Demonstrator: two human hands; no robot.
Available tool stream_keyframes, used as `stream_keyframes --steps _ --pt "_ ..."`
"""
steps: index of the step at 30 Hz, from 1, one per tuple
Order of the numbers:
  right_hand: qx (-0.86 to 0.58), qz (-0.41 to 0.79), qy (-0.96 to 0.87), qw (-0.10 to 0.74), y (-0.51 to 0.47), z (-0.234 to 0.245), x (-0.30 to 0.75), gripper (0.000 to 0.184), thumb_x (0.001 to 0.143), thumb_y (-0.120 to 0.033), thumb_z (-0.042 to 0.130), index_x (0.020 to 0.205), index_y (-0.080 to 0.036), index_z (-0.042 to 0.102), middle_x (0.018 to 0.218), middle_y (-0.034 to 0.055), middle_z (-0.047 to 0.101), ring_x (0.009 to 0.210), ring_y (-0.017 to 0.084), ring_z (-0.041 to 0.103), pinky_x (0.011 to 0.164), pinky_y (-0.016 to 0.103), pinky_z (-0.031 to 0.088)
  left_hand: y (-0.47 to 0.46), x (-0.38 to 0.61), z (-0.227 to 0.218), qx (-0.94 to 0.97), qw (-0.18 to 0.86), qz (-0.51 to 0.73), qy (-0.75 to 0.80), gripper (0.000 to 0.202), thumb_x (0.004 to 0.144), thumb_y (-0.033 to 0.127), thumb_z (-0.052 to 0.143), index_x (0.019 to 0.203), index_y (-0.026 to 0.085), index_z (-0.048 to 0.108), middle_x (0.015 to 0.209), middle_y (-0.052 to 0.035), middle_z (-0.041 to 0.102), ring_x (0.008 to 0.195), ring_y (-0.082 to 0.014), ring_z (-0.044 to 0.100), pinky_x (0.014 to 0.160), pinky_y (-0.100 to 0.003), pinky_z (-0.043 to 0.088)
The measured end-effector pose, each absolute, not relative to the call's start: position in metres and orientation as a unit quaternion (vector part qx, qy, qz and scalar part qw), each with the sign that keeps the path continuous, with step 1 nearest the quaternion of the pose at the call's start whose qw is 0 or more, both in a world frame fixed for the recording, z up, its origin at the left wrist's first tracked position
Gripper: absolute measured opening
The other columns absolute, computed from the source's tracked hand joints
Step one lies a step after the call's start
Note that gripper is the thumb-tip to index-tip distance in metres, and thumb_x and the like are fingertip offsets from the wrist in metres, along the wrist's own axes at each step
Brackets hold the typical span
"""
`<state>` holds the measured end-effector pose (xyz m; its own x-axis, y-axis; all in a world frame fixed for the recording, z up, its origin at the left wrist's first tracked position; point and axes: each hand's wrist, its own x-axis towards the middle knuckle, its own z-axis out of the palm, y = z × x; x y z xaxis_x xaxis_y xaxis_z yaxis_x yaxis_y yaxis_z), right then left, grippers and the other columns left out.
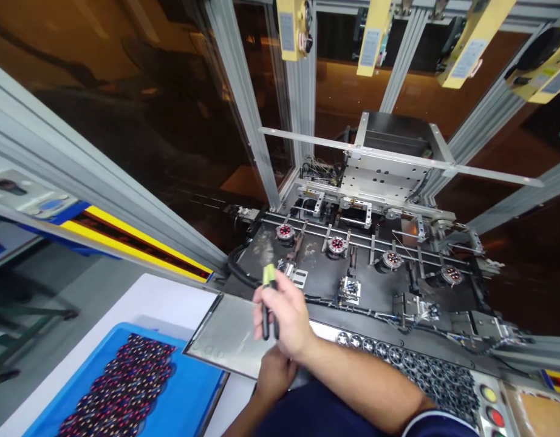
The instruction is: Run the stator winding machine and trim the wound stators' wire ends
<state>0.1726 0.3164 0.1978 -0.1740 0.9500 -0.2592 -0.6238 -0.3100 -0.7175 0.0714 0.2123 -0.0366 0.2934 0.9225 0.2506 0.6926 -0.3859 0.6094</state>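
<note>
My right hand (284,315) is closed round a small pair of pliers (268,300) with black and yellow-green handles, held over the front left of a winding machine's black deck (325,273). My left hand (273,373) sits lower, just under the right wrist, its fingers curled and partly hidden. Several round wound coils (337,244) sit on spindles in a row across the deck. A grey metal plate (225,334) lies below my hands.
A blue tray (189,394) full of dark red and blue wound parts lies on the white table at the lower left. A row of black ring parts (412,364) lines the machine's front. Aluminium frame posts (243,91) and yellow boxes (291,27) stand above. Coloured buttons (489,403) sit at right.
</note>
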Motion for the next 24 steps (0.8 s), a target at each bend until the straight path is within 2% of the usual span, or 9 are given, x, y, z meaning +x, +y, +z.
stream_keyframes --steps 3,7,11,15,18,24 --pt "-0.421 0.665 -0.177 0.591 0.321 0.176 0.209 0.029 0.074 -0.039 0.063 0.095 -0.020 0.054 0.066 -0.0083 0.057 0.039 0.005 0.051 0.031 0.015 0.042 0.214 0.074 -0.028 0.795 0.197 0.275 0.503 0.022 0.096 0.033 0.058 0.106 0.015 0.064 0.094 -0.0036 0.068 0.076 -0.0145 0.066 0.069 -0.032 0.058" --pt "-0.477 0.604 -0.098 0.631 0.337 0.137 0.229 0.029 0.074 -0.037 0.061 0.096 -0.021 0.052 0.067 -0.0090 0.054 0.043 0.006 0.050 0.029 0.013 0.039 0.216 0.075 -0.017 0.810 0.181 0.252 0.498 0.021 0.097 0.034 0.056 0.100 0.015 0.064 0.073 0.0026 0.061 0.059 -0.0108 0.059 0.060 -0.028 0.054" --pt "-0.490 0.587 -0.054 0.642 0.346 0.119 0.229 0.022 0.078 -0.031 0.060 0.097 -0.020 0.055 0.066 -0.0086 0.053 0.043 0.006 0.050 0.029 0.012 0.036 0.217 0.076 -0.014 0.818 0.162 0.246 0.494 0.023 0.098 0.036 0.054 0.099 0.015 0.063 0.068 0.0039 0.059 0.055 -0.0100 0.057 0.057 -0.027 0.053" --pt "-0.496 0.583 -0.027 0.643 0.352 0.116 0.229 0.015 0.089 -0.026 0.060 0.100 -0.017 0.056 0.067 -0.0074 0.053 0.043 0.004 0.049 0.034 0.013 0.038 0.217 0.077 -0.014 0.819 0.154 0.248 0.494 0.026 0.098 0.039 0.053 0.099 0.015 0.063 0.066 0.0046 0.057 0.054 -0.0099 0.056 0.056 -0.026 0.052" --pt "-0.500 0.583 -0.009 0.641 0.357 0.116 0.231 0.014 0.096 -0.028 0.058 0.100 -0.015 0.057 0.068 -0.0068 0.053 0.045 0.004 0.048 0.038 0.014 0.040 0.217 0.077 -0.014 0.818 0.152 0.249 0.496 0.027 0.098 0.039 0.052 0.099 0.015 0.063 0.065 0.0049 0.056 0.054 -0.0100 0.056 0.055 -0.026 0.052" --pt "-0.499 0.586 0.009 0.638 0.359 0.118 0.233 0.018 0.098 -0.031 0.056 0.094 -0.014 0.059 0.067 -0.0067 0.054 0.045 0.004 0.048 0.040 0.015 0.041 0.219 0.077 -0.015 0.817 0.156 0.246 0.498 0.028 0.098 0.040 0.052 0.099 0.015 0.063 0.064 0.0049 0.056 0.054 -0.0103 0.057 0.056 -0.027 0.053"
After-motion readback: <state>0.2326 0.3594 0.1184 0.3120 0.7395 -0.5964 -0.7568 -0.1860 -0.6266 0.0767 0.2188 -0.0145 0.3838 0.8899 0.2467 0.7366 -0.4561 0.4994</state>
